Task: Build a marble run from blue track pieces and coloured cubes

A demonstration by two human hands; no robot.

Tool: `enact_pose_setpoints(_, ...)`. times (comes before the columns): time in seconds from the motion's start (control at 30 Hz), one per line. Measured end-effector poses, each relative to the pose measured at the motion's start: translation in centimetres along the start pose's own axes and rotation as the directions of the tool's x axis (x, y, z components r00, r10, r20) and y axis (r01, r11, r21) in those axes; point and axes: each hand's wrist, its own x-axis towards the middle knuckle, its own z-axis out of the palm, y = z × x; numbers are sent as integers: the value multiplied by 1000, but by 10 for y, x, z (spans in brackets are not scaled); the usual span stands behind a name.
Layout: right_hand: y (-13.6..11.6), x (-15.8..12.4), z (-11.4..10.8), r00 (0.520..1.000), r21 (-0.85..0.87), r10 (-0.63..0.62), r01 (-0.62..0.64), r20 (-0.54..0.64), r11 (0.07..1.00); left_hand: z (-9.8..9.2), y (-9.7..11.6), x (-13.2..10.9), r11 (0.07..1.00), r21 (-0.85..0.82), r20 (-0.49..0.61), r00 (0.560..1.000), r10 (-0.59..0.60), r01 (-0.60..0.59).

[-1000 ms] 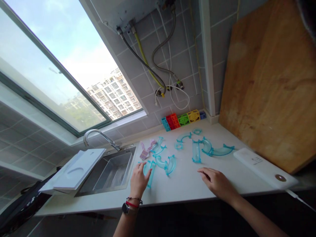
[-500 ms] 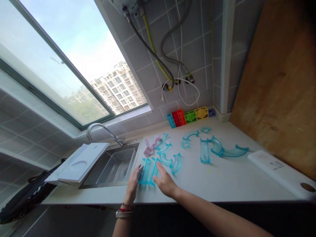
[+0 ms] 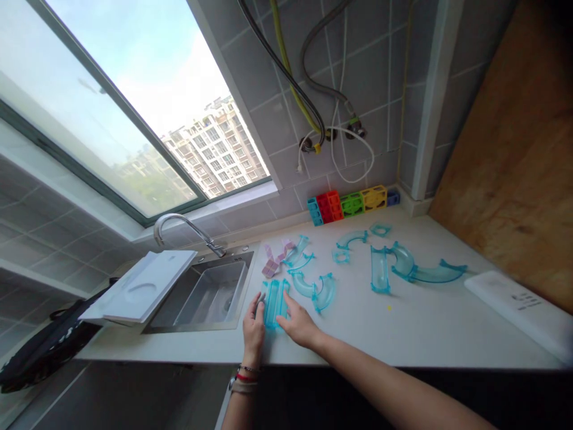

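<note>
Straight translucent blue track pieces (image 3: 276, 306) lie side by side on the counter, close to its front edge. My left hand (image 3: 253, 325) is at their left side, fingers stretched forward. On the other side, my right hand (image 3: 299, 322) rests against the right edge, its thumb and fingers apart. Neither hand is wrapped round a piece; some fingertips are hidden. Just beyond my right hand lie curved blue track pieces (image 3: 323, 292). Folded pink pieces (image 3: 271, 267) and another blue track piece (image 3: 297, 253) lie farther back.
At left is a sink (image 3: 219, 292) with a faucet (image 3: 190, 226) and a white panel (image 3: 143, 286) over its edge. More blue track pieces (image 3: 380, 272) lie to the right. Coloured blocks (image 3: 353, 204) line the wall. A white slab (image 3: 519, 298) is at far right.
The straight track pieces now sit closer together, with the gaps between them narrowed. My left hand has moved right, nearer my right hand. The view has shifted slightly.
</note>
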Motion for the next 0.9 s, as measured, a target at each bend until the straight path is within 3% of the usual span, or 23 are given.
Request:
enact_pose_setpoints(0.27,-1,-26,-17,991,37,-128,129,-34,991,-7,-5,-13,978,-209,-193,980,-43,1)
enact_pose_setpoints(0.47,-14,-45,-23,975,-176,-212,222,74,959,-8,-10,-21,997,-12,-77,994,72,-73)
enact_pose_setpoints(0.63,-19,-43,-11,975,-444,-191,221,111,869,-5,-1,-21,995,81,-81,994,71,-64)
enact_pose_setpoints(0.9,-16,-46,-9,976,-459,-213,213,52,862,-3,5,-22,981,196,-182,982,51,-14)
